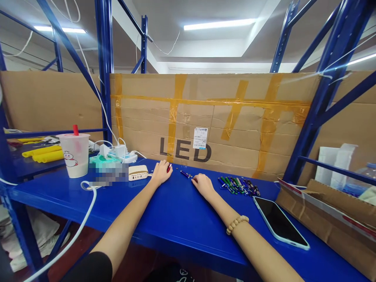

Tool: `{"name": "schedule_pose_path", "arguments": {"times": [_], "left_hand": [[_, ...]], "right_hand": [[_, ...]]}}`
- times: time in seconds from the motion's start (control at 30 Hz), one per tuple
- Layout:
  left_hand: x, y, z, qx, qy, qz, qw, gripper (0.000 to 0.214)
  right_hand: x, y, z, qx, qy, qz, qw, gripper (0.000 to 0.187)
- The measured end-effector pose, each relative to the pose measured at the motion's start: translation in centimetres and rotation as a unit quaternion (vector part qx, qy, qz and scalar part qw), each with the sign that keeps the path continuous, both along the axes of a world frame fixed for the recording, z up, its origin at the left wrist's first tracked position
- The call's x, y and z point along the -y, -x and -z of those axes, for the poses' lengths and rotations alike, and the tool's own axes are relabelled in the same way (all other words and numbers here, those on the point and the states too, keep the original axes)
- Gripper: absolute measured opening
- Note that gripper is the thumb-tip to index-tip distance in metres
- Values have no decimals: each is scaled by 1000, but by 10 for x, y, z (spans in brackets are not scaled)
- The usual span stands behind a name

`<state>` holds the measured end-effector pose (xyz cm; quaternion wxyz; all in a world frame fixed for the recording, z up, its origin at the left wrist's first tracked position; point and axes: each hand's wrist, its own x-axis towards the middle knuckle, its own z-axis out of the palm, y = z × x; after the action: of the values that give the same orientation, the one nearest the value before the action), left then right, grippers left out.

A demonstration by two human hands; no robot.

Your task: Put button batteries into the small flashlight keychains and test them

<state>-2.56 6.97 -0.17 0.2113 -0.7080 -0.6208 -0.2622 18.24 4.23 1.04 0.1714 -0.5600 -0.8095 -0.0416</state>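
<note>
My left hand (161,172) is closed around a small red stick-like piece (169,168), whose end shows at the thumb side. A slim blue keychain-like piece with a metal end (185,174) lies on the blue tabletop (176,207) between my hands. My right hand (203,185) rests on the table with fingers curled together, its fingertips close to that metal end. Whether they pinch anything is too small to tell. Right of this hand lies a pile of small keychain-like pieces with clips (237,185), in blue, green, purple and dark colours.
A phone (280,222) and an open cardboard box (326,223) are on the right. Left stand a cup with a red straw (75,156), a cream-coloured box-shaped device (138,172) and a power strip (129,157) with cables. Cardboard (141,121) and blue rack posts (104,86) close off the back.
</note>
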Motion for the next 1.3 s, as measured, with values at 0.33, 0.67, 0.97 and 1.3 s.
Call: {"name": "schedule_pose_path", "arguments": {"times": [0.33, 0.67, 0.97, 1.3], "left_hand": [[-27, 2, -1, -2, 13, -19, 1000, 28], [-25, 2, -3, 27, -32, 55, 998, 26], [-17, -23, -3, 26, 13, 182, 983, 26], [-7, -31, -5, 14, 77, 224, 971, 29]], "right_hand": [[-7, -1, 1, -17, 12, -11, 1000, 21], [-15, -2, 9, -65, 22, -23, 997, 20], [-23, -13, 17, -142, -27, -47, 988, 19], [-9, -3, 10, -249, -144, -123, 950, 26]]}}
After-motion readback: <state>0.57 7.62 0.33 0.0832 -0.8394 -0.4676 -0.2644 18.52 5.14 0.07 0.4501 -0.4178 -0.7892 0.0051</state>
